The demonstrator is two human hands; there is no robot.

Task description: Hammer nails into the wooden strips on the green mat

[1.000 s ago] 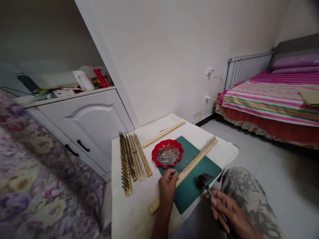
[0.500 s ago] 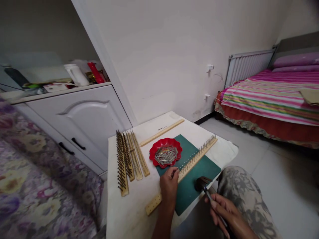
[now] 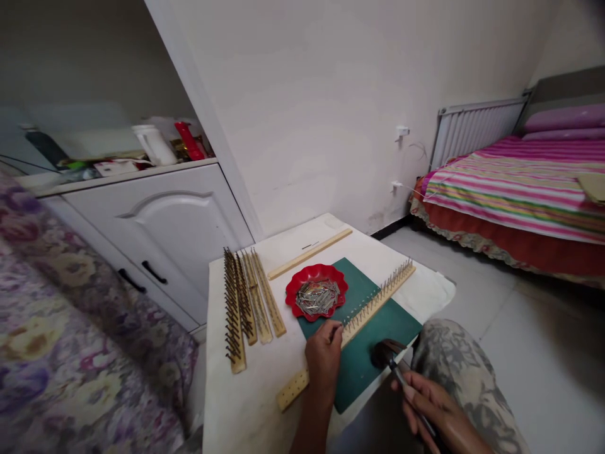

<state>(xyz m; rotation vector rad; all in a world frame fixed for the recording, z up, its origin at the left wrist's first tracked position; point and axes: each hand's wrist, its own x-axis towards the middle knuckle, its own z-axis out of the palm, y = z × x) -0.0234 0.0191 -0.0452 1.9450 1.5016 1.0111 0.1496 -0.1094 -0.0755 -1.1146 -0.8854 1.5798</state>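
My left hand (image 3: 324, 354) is closed in a pinch over a wooden strip (image 3: 358, 327). What sits between its fingertips is too small and hidden to make out. Upright nails (image 3: 373, 304) stand in the strip from beside those fingers to its far right end, while its near left end shows bare holes. A claw hammer (image 3: 388, 355) is in my right hand (image 3: 430, 403), its fingers wrapped round the handle and its head low over the near edge of the green mat (image 3: 362, 372). Just beyond my left hand is a red scalloped dish (image 3: 295, 277) holding loose nails (image 3: 317, 296).
Several nail-studded wooden strips (image 3: 235, 315) lie on the left of the white table (image 3: 227, 403). Another strip (image 3: 309, 254) lies at the back, near two thin dark pieces. A cabinet (image 3: 155, 221) stands left, a bed (image 3: 520, 183) right, and my knee (image 3: 456, 353) beside the table.
The whole view has shifted slightly. Both hands keep almost the same place: the left still pinches at the strip, and the right still holds the hammer low.
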